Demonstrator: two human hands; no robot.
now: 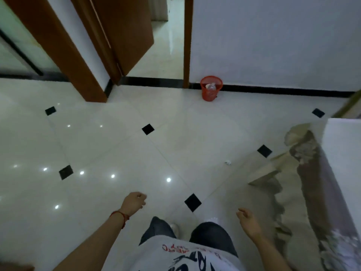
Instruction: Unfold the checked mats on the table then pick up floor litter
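So the floor [121, 145] is glossy pale tile laid on the diagonal with little black diamond insets, and the ceiling lights bounce off it as white dots around 8 o'clock. There's a red mesh bin [211, 88], round and tapered, up at 12 o'clock against the white wall, with what looks like a clear plastic bottle inside. A brown wooden door [125, 30] stands open at 11 o'clock.

The right edge is a mess to read: a draped beige cloth [293, 192] with a scalloped hem hangs off a white-topped table [343, 145], blurry and cut off by the frame, so no mats I can make out.

The litter [227, 162] is a tiny crumpled white scrap on the tile around 2 o'clock from centre, probably paper. It's well apart from both hands. The left hand [134, 202] at 7 o'clock has its fingers loosely curled, holding nothing, with a red string on the wrist. The right hand [249, 222] at 5 o'clock is relaxed, fingers slightly spread, also holding nothing.
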